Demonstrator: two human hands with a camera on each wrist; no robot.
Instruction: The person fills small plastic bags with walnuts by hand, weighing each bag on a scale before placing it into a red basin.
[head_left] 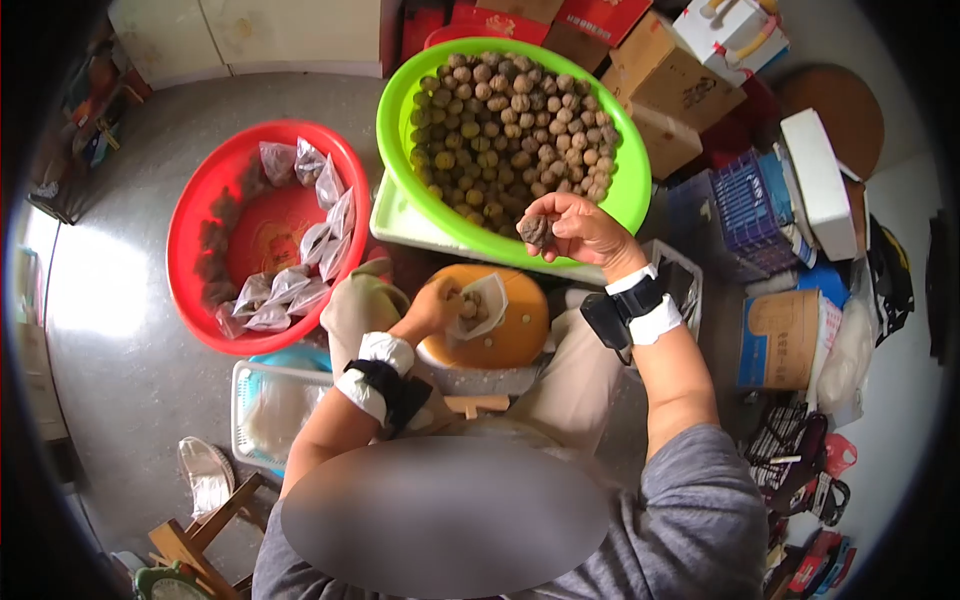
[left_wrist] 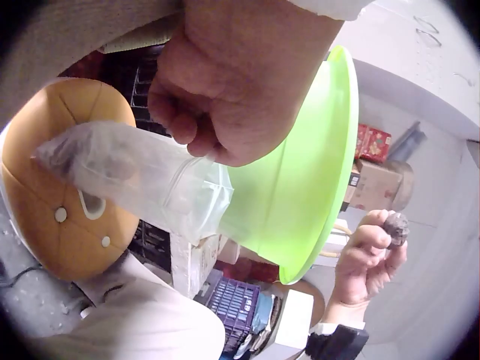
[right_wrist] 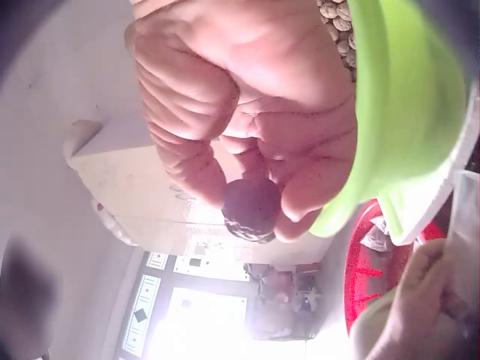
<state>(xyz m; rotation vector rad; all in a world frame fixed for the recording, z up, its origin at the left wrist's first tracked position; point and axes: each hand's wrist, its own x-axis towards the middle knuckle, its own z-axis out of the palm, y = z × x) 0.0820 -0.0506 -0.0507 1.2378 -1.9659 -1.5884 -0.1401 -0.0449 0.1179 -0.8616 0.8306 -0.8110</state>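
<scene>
Between its thumb and fingers the right hand [head_left: 585,235] pinches one brown walnut [head_left: 536,231], held over the near rim of the green basin [head_left: 390,140]; the right wrist view shows the same walnut [right_wrist: 252,210] at the fingertips. The left hand [head_left: 430,310] grips the edge of a clear plastic bag [head_left: 490,305], which hangs with its mouth open above an orange stool [head_left: 515,340]. Some walnuts [head_left: 470,308] lie inside the bag. In the left wrist view the bag [left_wrist: 142,169] slants down from the curled fingers of the left hand [left_wrist: 225,90].
Many walnuts [head_left: 520,120] fill the green basin. At the left stands a red basin [head_left: 185,270] with several filled bags [head_left: 285,290] along its side. A white basket [head_left: 240,420] is on the floor, and cardboard boxes [head_left: 665,85] and a purple crate [head_left: 745,215] stand at the right.
</scene>
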